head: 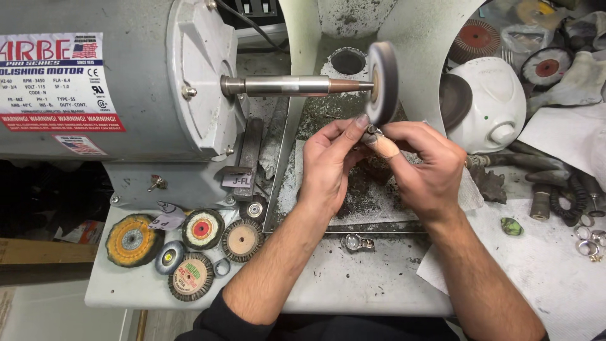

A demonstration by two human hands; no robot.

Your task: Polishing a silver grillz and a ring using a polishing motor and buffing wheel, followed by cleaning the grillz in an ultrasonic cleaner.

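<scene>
My left hand (329, 165) and my right hand (424, 165) meet just under a grey buffing wheel (382, 88) that is blurred on the tapered spindle (297, 86) of a grey polishing motor (107, 82). Together my fingers pinch a small metal piece (373, 131), pressed against the lower edge of the wheel. A tan cover sits on one fingertip (385, 148) of my right hand. The small piece is mostly hidden by my fingers.
Several buffing wheels (189, 243) lie on the bench at the lower left. A dirty dust tray (372, 196) sits under my hands, with a small metal ring (357, 242) in front. A white respirator (489, 104), hoses, rings (590, 243) and a green stone (512, 226) lie to the right.
</scene>
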